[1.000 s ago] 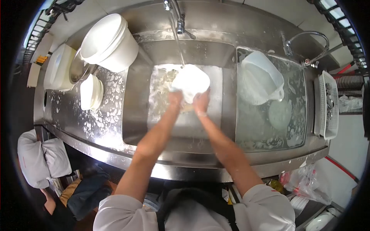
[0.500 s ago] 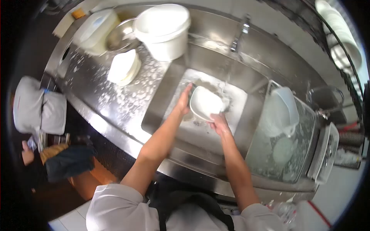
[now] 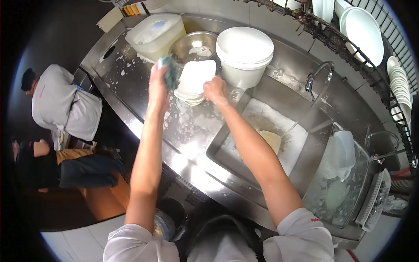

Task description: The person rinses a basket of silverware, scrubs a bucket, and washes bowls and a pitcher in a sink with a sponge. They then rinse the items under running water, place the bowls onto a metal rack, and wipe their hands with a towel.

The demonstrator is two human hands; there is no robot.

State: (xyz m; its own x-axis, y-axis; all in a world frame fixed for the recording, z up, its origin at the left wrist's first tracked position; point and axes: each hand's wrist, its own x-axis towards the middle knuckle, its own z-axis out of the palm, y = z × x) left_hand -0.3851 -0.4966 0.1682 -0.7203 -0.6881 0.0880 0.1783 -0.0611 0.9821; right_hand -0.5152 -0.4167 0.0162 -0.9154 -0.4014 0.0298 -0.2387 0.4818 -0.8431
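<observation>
My left hand (image 3: pixel 158 89) is raised over the steel drainboard, fingers closed round a green scouring pad (image 3: pixel 170 74) with some foam on it. Just to its right, a white square-sided bowl (image 3: pixel 198 76) tops a small stack of similar bowls (image 3: pixel 190 100). My right hand (image 3: pixel 215 91) pinches the right rim of that top bowl. A pale yellowish dish (image 3: pixel 271 140) lies in the foamy water of the middle sink (image 3: pixel 227 142), partly hidden by my right forearm.
Behind the stack stand a white bucket (image 3: pixel 244 56), a steel bowl (image 3: pixel 194 46) and a translucent tub (image 3: pixel 157 35). A tap (image 3: pixel 310 82) runs into the sink. At right, a water-filled basin (image 3: pixel 325 187) holds containers. A dish rack (image 3: pixel 349 43) hangs above. A person (image 3: pixel 65 102) bends at left.
Both hands have moved left from the sink to the bowl stack. The bowl held over the sink is no longer there; a yellowish dish shows in the water. The view has turned left.
</observation>
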